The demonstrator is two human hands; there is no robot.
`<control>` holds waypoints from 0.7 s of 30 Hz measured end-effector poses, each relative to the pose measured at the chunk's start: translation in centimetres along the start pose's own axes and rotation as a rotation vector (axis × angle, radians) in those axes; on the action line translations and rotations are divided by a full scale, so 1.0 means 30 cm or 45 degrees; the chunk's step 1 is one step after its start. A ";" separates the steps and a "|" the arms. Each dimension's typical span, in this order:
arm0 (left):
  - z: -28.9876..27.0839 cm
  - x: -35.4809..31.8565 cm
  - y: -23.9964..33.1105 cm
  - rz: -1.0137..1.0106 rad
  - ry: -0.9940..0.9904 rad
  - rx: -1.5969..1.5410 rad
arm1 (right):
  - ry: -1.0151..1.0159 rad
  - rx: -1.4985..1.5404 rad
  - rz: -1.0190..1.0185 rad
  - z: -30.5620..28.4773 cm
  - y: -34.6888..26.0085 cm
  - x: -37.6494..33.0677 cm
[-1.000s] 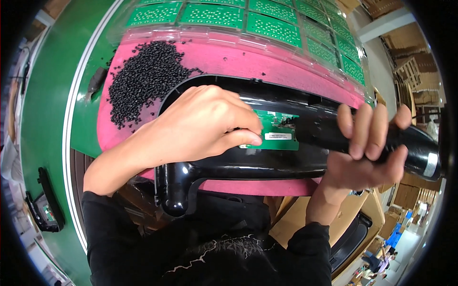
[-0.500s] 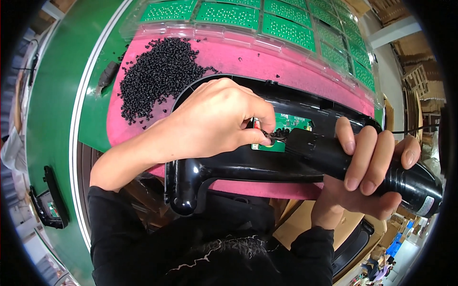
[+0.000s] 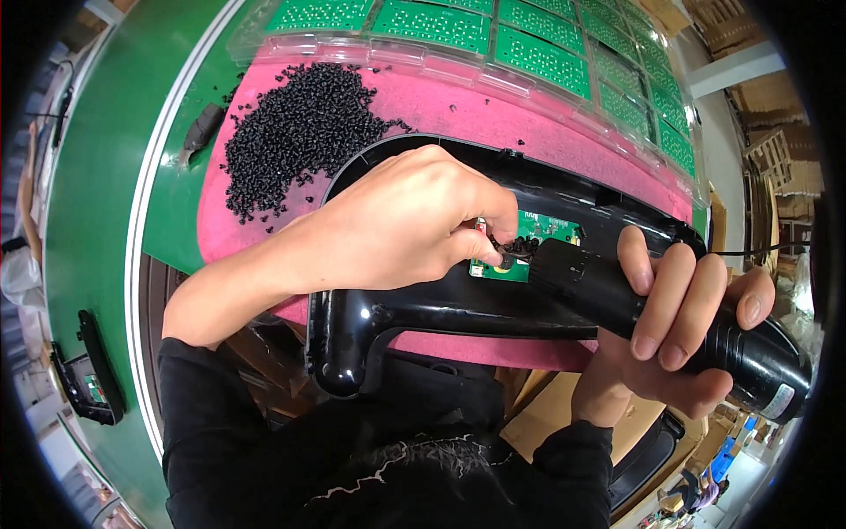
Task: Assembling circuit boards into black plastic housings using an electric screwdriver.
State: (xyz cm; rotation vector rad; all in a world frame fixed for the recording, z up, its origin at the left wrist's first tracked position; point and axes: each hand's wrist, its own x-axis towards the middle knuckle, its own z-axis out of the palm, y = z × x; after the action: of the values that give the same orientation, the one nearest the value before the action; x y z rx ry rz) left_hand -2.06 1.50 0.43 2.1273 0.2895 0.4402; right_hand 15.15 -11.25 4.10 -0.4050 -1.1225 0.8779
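My right hand (image 3: 679,317) is wrapped round a black electric screwdriver (image 3: 586,278), whose narrow end points left, over a green circuit board (image 3: 493,271). At that end, the thumb and forefinger of my left hand (image 3: 423,216) are pinched together; what they hold is hidden. Small black screws (image 3: 527,242) are bunched on the board beside my fingertips. The board sits inside a long black plastic housing (image 3: 441,309), open side up, with a rounded arm at its left end. My left wrist crosses the housing's left rim.
A pink mat (image 3: 608,145) lies under the housing. A large heap of black screws (image 3: 304,132) covers its far left. Clear plastic trays (image 3: 493,70) of green circuit boards stand behind. Another black housing piece (image 3: 88,379) is on the green surface (image 3: 97,220) at left.
The view has shifted slightly. Both hands keep their grip, with the screwdriver's back end a little lower and my left fingertips still beside its narrow end.
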 end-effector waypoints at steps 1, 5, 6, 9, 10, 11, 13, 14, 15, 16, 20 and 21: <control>0.000 0.000 -0.001 -0.002 -0.021 -0.022 | 0.000 0.000 0.000 -0.001 -0.001 0.000; -0.010 -0.004 0.006 -0.030 0.067 0.027 | 0.005 -0.061 0.028 -0.013 -0.013 0.006; -0.010 -0.005 0.005 -0.011 0.112 0.038 | 0.024 -0.092 0.040 -0.015 -0.014 0.007; -0.005 -0.002 -0.002 0.051 0.173 0.077 | -0.001 -0.101 0.047 -0.025 -0.003 0.010; -0.001 -0.001 -0.003 0.091 0.195 0.107 | -0.016 -0.107 0.055 -0.026 -0.001 0.010; 0.001 0.001 -0.003 0.094 0.190 0.103 | -0.033 -0.125 0.050 -0.027 0.000 0.009; 0.002 0.001 0.003 0.196 0.256 0.197 | -0.041 -0.125 0.058 -0.028 0.005 0.015; 0.002 0.000 0.008 0.197 0.254 0.197 | -0.052 -0.123 0.069 -0.029 0.006 0.017; 0.002 -0.001 0.010 0.178 0.301 0.261 | -0.050 -0.175 0.096 -0.035 -0.001 0.021; 0.002 -0.002 0.010 0.159 0.348 0.326 | -0.050 -0.179 0.096 -0.036 -0.001 0.017; 0.002 0.006 0.004 0.140 0.460 0.226 | 0.049 -0.347 0.132 -0.047 0.006 0.006; 0.004 0.007 0.004 0.134 0.499 0.192 | 0.039 -0.313 0.161 -0.051 0.009 0.004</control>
State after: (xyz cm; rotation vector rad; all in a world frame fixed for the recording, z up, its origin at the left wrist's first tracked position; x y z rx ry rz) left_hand -1.83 1.42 0.51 2.1986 0.4450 0.9259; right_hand 16.43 -10.78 3.37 -0.6967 -1.1902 0.8427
